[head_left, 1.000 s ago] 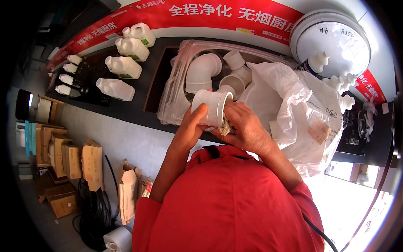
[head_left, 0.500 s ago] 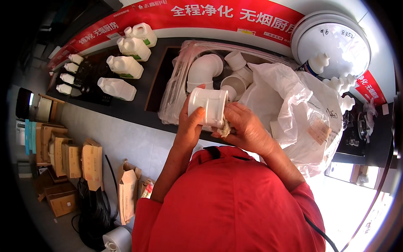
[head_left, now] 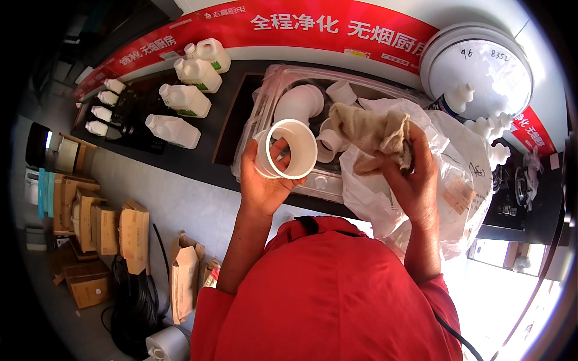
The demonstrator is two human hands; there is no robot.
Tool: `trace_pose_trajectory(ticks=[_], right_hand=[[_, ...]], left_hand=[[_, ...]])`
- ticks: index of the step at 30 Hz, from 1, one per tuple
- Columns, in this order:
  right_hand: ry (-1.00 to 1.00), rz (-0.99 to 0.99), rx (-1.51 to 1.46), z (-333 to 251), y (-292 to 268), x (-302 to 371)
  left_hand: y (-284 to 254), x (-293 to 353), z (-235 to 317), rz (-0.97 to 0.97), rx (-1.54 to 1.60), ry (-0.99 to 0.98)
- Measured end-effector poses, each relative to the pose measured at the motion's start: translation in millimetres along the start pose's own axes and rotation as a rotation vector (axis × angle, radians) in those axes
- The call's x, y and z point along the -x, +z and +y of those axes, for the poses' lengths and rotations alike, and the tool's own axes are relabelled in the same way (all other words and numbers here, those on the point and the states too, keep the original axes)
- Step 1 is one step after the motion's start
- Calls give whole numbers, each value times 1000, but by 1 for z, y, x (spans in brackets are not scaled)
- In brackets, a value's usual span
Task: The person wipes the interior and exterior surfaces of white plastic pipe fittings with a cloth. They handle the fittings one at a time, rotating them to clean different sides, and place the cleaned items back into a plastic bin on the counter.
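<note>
My left hand (head_left: 265,183) grips a short white plastic pipe coupling (head_left: 307,150), its open end tilted up so the hollow inside shows. Some of the fingers are visible through the bore. To the right, my right hand (head_left: 415,174) is closed on a crumpled beige rag (head_left: 376,132), held up apart from the coupling. Beyond both hands sits a sink (head_left: 265,114) wrapped in clear film. In it lie a white pipe elbow (head_left: 298,103) and several other white pipe fittings (head_left: 341,93), partly hidden by the rag.
A large white plastic sack (head_left: 463,180) bulges at the right of the sink. White jugs (head_left: 174,131) stand on the dark counter (head_left: 198,162) at the left. White bottles (head_left: 457,96) and round white lids (head_left: 481,72) are at the back right. Cardboard boxes (head_left: 133,231) and coiled black hose (head_left: 129,307) lie lower left.
My right hand has pulled away from the coupling to the right, lifting the rag into view. My left hand has turned the coupling so its open end faces up.
</note>
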State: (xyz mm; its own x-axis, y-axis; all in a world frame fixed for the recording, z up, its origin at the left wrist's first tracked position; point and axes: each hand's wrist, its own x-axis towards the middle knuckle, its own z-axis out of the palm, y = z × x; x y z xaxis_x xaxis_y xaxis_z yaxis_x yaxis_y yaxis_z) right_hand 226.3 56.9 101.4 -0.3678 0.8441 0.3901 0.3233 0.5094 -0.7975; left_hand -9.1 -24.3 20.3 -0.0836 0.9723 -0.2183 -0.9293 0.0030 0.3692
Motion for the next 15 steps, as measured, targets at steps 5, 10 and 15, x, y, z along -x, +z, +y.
trace_pose_trajectory(ticks=[5,10,15], right_hand=[[-519,-141,198,-23,16,-12],[-715,-145,388,-3,41,-17],[-316,-317,142,-1,53,6]], left_hand=[[6,-1,-6,-103,-26,-113],[12,2,-15,-72,-290,-43],[13,6,-11,-14,-854,360]])
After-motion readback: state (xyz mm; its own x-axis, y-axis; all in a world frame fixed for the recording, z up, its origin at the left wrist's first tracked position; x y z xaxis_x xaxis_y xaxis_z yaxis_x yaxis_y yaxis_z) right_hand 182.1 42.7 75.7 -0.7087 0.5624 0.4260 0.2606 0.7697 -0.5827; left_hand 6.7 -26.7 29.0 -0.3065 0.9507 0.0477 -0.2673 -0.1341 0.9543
